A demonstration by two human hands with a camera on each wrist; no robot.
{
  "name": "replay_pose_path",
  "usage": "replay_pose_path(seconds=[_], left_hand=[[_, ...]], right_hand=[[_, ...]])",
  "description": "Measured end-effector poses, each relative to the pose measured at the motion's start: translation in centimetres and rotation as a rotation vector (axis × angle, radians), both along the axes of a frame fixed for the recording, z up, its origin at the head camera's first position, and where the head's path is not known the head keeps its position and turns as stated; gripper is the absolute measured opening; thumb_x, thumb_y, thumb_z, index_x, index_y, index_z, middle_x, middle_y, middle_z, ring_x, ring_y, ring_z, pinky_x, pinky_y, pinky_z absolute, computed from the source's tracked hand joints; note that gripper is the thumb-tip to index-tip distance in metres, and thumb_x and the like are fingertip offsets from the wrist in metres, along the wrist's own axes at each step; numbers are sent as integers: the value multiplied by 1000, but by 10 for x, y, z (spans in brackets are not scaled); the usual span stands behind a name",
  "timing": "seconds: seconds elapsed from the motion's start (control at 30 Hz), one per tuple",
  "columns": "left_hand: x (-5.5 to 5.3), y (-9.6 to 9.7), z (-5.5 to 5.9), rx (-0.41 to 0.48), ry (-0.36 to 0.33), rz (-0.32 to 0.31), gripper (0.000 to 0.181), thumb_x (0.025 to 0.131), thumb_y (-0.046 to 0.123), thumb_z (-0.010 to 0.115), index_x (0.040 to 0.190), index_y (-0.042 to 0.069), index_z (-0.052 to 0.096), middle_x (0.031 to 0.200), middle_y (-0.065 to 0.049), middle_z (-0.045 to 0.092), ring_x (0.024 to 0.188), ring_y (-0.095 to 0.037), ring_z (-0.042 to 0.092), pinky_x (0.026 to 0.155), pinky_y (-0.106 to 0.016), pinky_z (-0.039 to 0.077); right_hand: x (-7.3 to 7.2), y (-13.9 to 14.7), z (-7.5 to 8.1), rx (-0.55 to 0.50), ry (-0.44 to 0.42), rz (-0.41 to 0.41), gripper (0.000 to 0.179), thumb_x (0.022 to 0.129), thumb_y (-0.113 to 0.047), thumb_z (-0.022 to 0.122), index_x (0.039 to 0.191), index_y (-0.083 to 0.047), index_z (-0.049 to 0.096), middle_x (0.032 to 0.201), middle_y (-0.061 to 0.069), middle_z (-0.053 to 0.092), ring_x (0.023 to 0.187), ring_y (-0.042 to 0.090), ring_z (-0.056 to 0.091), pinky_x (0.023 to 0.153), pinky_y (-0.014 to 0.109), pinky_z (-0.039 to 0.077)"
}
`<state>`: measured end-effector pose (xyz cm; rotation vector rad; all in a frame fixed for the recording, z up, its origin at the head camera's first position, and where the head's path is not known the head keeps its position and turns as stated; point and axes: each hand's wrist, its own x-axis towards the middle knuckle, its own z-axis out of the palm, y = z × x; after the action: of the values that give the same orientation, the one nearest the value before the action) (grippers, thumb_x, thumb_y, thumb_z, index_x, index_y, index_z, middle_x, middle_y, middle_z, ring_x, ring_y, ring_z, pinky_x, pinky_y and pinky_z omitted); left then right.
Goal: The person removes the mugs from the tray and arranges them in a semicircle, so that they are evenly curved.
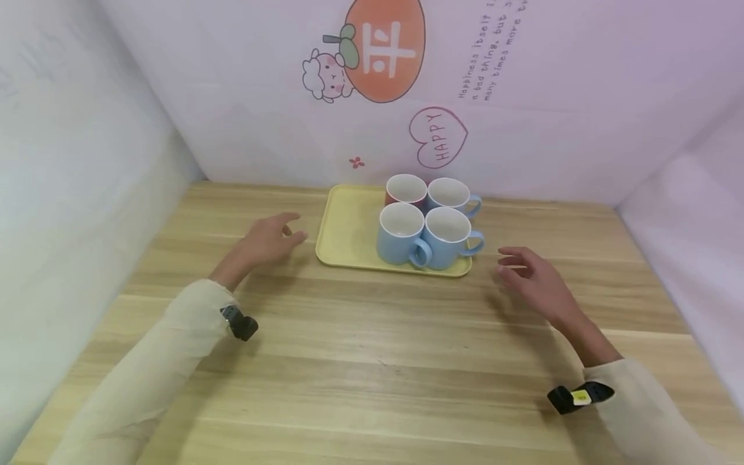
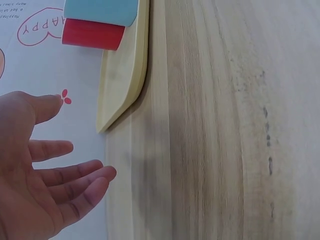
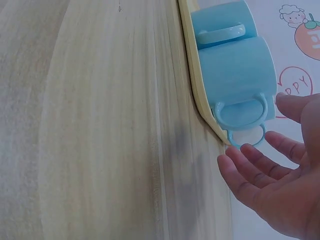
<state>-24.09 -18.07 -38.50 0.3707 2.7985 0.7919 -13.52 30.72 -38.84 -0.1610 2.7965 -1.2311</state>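
A yellow tray [image 1: 349, 226] lies at the back of the wooden table. Three light blue mugs and one red mug stand upright on its right part: a front left blue mug [image 1: 396, 245], a front right blue mug [image 1: 444, 248], a back blue mug [image 1: 449, 192] and the red mug [image 1: 406, 190], mostly hidden behind the front ones. My left hand [image 1: 267, 239] hovers just left of the tray with relaxed fingers, holding nothing. Beyond the tray's right end, my right hand [image 1: 540, 284] is held near the mug handles, fingers loosely bent and apart from them.
Behind the wooden table [image 1: 360, 361] hangs a white printed cloth [image 1: 261, 129] with a fruit drawing and a heart. White cloth sides [image 1: 75, 161] close in on the left and right. Each sleeve carries a black strap device [image 1: 239, 323] at the wrist.
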Motion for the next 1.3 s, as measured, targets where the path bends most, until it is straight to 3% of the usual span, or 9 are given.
replay_pose_path(seconds=[0.13,0.27,0.43,0.57,0.83,1.3], left_hand=[[-3,6,-2,28,-16,-1,62,101,37,53,152,4,40,117,-24,65,105,-36,61,91,-52,49],[-2,10,0,28,-22,18,61,101,36,53,152,5,41,116,-23,65,103,-36,62,90,-51,49],[-2,11,0,51,-31,22,59,102,34,52,152,5,40,119,-25,64,107,-37,61,93,-52,48],[-3,12,-3,84,-42,25,59,102,34,52,153,5,39,120,-26,64,108,-38,61,95,-53,47],[-4,12,-12,116,-75,43,62,102,35,52,154,5,37,120,-27,64,107,-38,62,95,-53,47],[-3,17,-13,152,-94,41,64,102,34,54,156,7,33,121,-27,63,105,-37,62,94,-52,48]], right_hand=[[2,3,0,-5,3,-22,59,104,-36,52,150,0,39,137,30,52,125,51,48,97,65,42],[-1,3,-2,-54,-9,-23,62,104,-36,52,152,-1,35,139,31,49,128,51,46,99,63,41],[-3,0,-3,-129,-2,-18,61,106,-35,48,154,-1,30,141,33,45,121,50,53,92,35,53],[-5,-2,-4,-196,9,-11,60,107,-33,46,154,0,28,142,35,43,116,51,56,83,19,53],[-11,-6,-9,-242,13,-4,59,108,-28,45,155,0,26,142,37,42,118,52,53,84,21,53],[-19,-11,-9,-248,-20,-17,63,107,-35,45,159,-7,22,142,35,43,118,50,55,85,26,55]])
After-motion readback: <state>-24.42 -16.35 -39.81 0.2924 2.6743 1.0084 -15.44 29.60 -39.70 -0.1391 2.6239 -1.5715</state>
